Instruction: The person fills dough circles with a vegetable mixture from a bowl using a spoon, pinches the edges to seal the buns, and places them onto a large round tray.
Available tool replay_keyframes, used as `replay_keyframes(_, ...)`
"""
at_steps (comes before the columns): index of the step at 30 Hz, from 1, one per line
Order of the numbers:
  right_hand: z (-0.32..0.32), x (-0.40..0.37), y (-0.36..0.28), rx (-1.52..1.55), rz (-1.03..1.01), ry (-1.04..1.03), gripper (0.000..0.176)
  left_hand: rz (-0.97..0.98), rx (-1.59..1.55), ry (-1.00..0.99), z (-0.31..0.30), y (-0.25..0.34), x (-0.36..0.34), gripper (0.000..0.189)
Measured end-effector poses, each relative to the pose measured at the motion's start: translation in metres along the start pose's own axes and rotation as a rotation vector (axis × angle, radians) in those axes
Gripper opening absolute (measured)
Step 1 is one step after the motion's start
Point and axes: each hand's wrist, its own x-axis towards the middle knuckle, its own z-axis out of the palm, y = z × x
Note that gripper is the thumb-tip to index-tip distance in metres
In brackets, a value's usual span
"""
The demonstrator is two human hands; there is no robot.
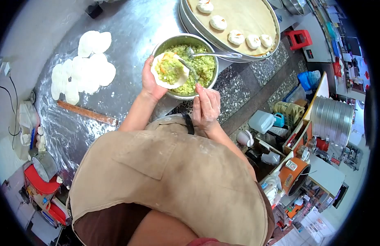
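My left hand (149, 84) cups a round dough wrapper (161, 82) from below. Green filling with orange bits (170, 69) is heaped on it. In my right hand (207, 105) is the handle of a slim metal spatula (191, 69), its blade touching or just beside the filled wrapper. Both hands are over a steel bowl (216, 76) of chopped green filling (204, 67). A metal spoon (218, 54) rests in that bowl, its handle sticking out over the rim to the right.
Flattened dough rounds (89, 71) overlap on the floured metal table (128, 53), behind a wooden rolling pin (87, 112). At the top right, several filled buns (236, 37) sit on a lined round steamer tray (251, 16). A red stool (299, 39) stands beyond.
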Motion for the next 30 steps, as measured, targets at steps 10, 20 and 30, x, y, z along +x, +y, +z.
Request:
replay_keyframes(10, -0.005, 0.005, 0.006, -0.039, -0.316, -0.243, 0.035, 0.060, -0.007, 0.002, -0.002, 0.013, 0.013, 0.057)
replay_keyframes(20, 0.000, -0.015, 0.051, -0.132, 0.091, -0.481, 0.055, -0.014, 0.090, -0.041, 0.000, 0.019, 0.013, 0.053)
replay_keyframes(30, -0.002, 0.043, 0.046, 0.643, 1.118, -0.465, 0.019, -0.236, 0.241, -0.174, 0.007, -0.006, -0.012, 0.043)
